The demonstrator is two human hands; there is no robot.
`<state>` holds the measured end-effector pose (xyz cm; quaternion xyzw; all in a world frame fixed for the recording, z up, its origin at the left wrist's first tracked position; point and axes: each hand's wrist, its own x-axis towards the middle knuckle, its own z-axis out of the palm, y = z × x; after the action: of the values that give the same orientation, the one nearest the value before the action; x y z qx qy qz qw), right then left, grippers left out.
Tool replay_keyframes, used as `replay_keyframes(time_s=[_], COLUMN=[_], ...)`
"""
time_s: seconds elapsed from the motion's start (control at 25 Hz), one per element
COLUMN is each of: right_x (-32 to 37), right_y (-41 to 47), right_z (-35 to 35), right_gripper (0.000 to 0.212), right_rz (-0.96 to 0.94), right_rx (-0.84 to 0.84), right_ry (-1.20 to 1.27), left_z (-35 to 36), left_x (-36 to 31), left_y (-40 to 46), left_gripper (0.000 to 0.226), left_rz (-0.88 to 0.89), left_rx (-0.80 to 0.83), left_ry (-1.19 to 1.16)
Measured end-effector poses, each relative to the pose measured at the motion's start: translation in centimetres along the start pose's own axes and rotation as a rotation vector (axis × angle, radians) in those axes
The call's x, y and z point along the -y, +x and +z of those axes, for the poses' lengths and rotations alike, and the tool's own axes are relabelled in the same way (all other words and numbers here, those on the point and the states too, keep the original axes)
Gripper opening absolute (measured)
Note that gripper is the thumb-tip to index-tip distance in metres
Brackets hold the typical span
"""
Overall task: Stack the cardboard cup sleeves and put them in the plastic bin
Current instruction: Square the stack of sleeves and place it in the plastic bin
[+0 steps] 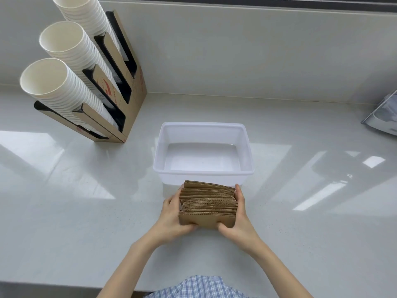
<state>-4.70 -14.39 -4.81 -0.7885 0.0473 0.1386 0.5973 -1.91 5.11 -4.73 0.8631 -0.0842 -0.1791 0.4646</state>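
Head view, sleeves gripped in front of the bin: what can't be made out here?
- Sleeve count: the stack of cup sleeves shows only packed edges.
- Whether the stack rests on the counter: left hand and right hand hide its base.
- Object at right: cropped by the frame edge.

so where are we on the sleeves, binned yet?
Not yet. Done: the sleeves are gathered into one stack. In hand: the left hand and right hand grip the stack by its ends, just in front of the bin. Left: the bin holds nothing, so the stack still has to go over the near rim and inside.
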Motion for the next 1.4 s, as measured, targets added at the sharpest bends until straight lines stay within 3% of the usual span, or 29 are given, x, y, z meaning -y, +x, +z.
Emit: replay_keyframes(time_s=[0.2, 0.36, 0.52, 0.88, 1.2, 1.4], right_x=[0.0, 0.0, 0.3, 0.6, 0.5, 0.5], right_y=[0.0, -0.2, -0.2, -0.3, 0.2, 0.5], right_z=[-0.2, 0.1, -0.4, 0.1, -0.7, -1.0], right_gripper=[0.1, 0.102, 0.107, 0.096, 0.097, 0.097], right_rz=[-0.004, -0.035, -0.057, -0.052, -0.078, -0.064], right_rx=[0.016, 0.0, 0.017, -0.063, 0.0, 0.027], right_ry=[-0.022, -0.062, -0.095, -0.104, -0.228, -0.251], left_z=[-0.3, 0.3, -0.2, 0.0, -0.7, -0.6], left_x=[0.6, 0.3, 0.0, -0.6, -1.5, -0.8], left_y=[-0.1, -0.1, -0.5, 0.3, 0.5, 1.0], left_gripper=[0.119, 0.118, 0.121, 0.095, 0.119, 0.108], left_rz=[-0.046, -0.076, -0.048, 0.023, -0.042, -0.068], left_rx=[0.007, -0.059, -0.009, -0.07, 0.018, 0.005], left_ry=[0.106, 0.137, 0.177, 0.237, 0.283, 0.269])
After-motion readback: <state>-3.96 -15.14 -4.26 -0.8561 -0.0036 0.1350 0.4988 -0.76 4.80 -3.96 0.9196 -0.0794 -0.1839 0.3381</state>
